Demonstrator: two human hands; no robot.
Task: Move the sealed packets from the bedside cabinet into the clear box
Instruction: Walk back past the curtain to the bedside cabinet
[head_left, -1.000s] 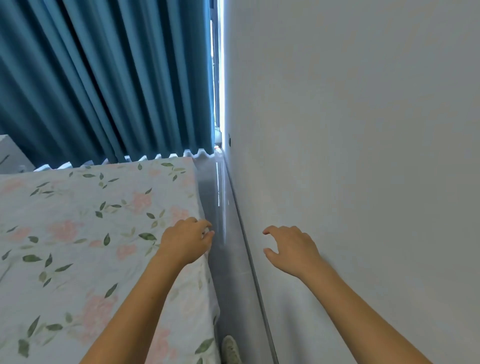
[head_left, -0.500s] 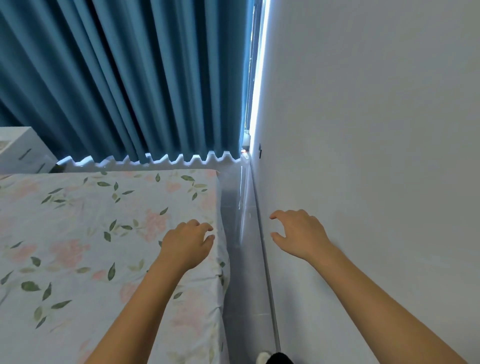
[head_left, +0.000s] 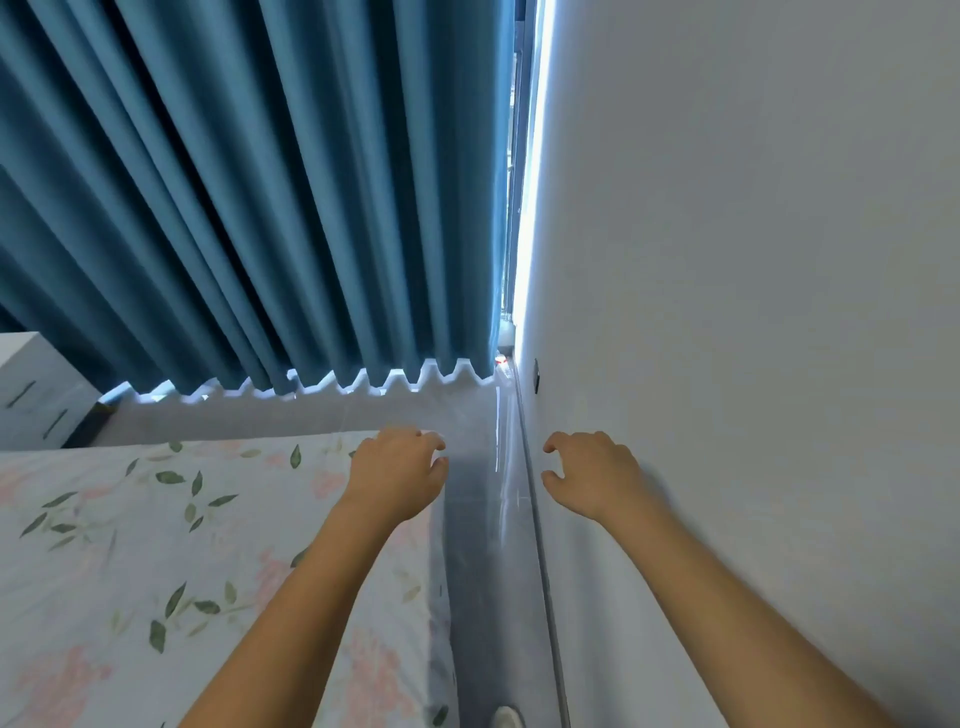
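Observation:
My left hand (head_left: 397, 470) hangs over the far right corner of the bed, its fingers loosely curled and holding nothing. Near the white wall, my right hand (head_left: 589, 470) is raised with its fingers spread and bent, also holding nothing. A white bedside cabinet (head_left: 39, 389) with dark drawer handles shows at the far left edge, only partly in view. No sealed packets and no clear box are visible.
A bed with a floral sheet (head_left: 156, 561) fills the lower left. A narrow strip of glossy grey floor (head_left: 488, 519) runs between bed and white wall (head_left: 753, 312). Blue curtains (head_left: 260, 182) hang across the far side, with a bright gap beside the wall.
The view has swung left and moved forward along the bed. The bed's far edge and the cabinet have come further into sight. Both hands kept their pose in front of me.

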